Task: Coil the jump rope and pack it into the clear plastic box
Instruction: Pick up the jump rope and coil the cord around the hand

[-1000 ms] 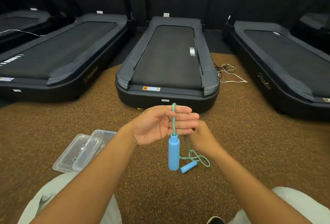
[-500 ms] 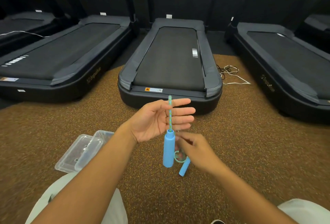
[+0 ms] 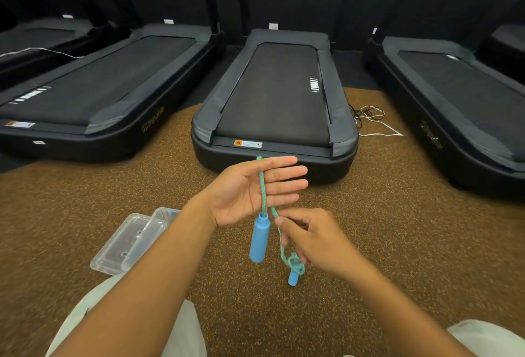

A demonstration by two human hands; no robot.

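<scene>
Hands [image 3: 250,189] above open carpet [image 3: 397,228]

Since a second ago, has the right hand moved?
Yes. The right hand came out from behind the left hand and now pinches the rope lower, nearer the person.

Left hand [image 3: 244,194] was raised palm-up, fingers straight, with the green-and-blue rope [image 3: 262,186] draped across the fingers near their bases; one blue handle [image 3: 259,238] hung upright just below the little finger. Right hand [image 3: 314,241] sat just under the left fingertips, its thumb and curled fingers pinching the rope's other run, a small tangle and the second handle [image 3: 293,278] dangling beneath them. Clear plastic box [image 3: 127,243] lay on the brown carpet [image 3: 412,228] left of the left forearm; black treadmills [image 3: 272,95] stood beyond the fingertips.
</scene>
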